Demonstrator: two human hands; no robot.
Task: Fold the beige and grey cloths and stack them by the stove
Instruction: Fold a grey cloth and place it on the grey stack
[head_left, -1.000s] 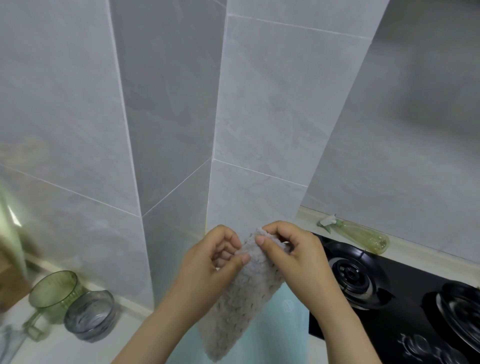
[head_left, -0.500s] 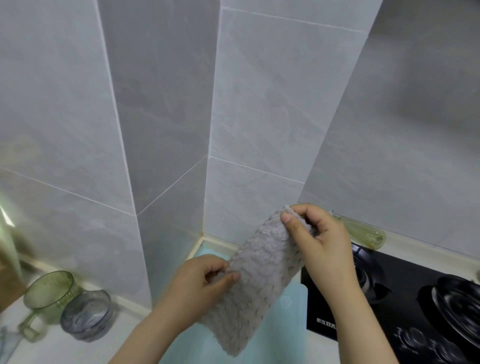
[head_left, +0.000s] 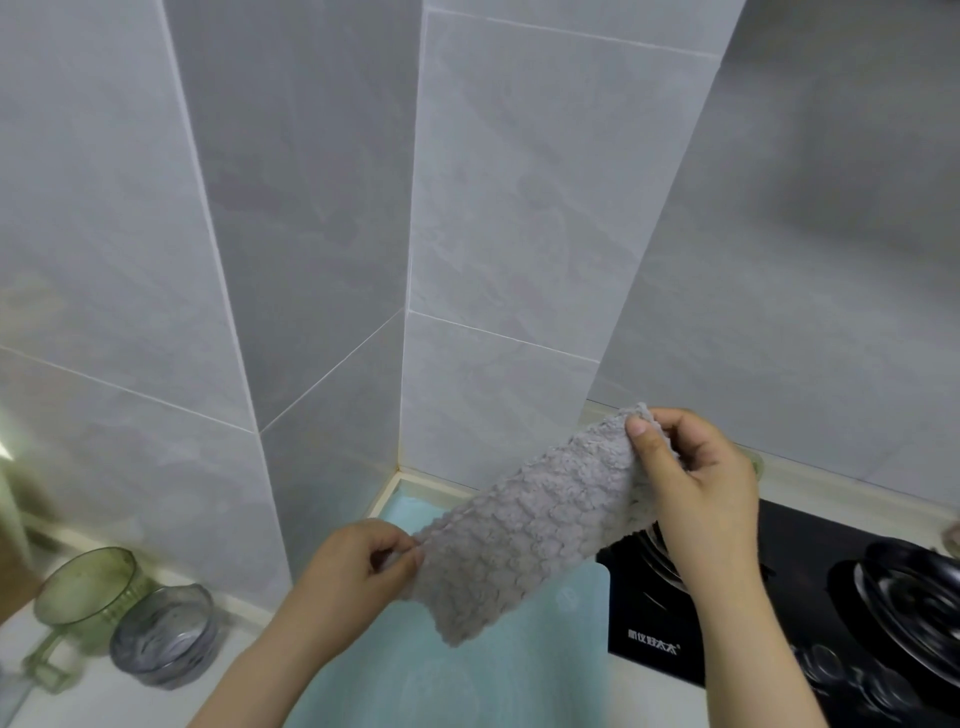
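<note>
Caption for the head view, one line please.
Both hands, left hand and right hand, stretch a grey cloth above a teal mat beside the stove.

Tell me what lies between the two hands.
In the head view, the grey cloth spans the gap, pinched at one end by the left hand and at the other by the right hand, above the blue mat.

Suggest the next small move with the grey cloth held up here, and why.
Probably lower it flat onto the teal mat. The left hand and right hand pinch opposite ends of the grey cloth, stretched in mid-air, and the mat lies directly beneath, beside the stove.
</note>
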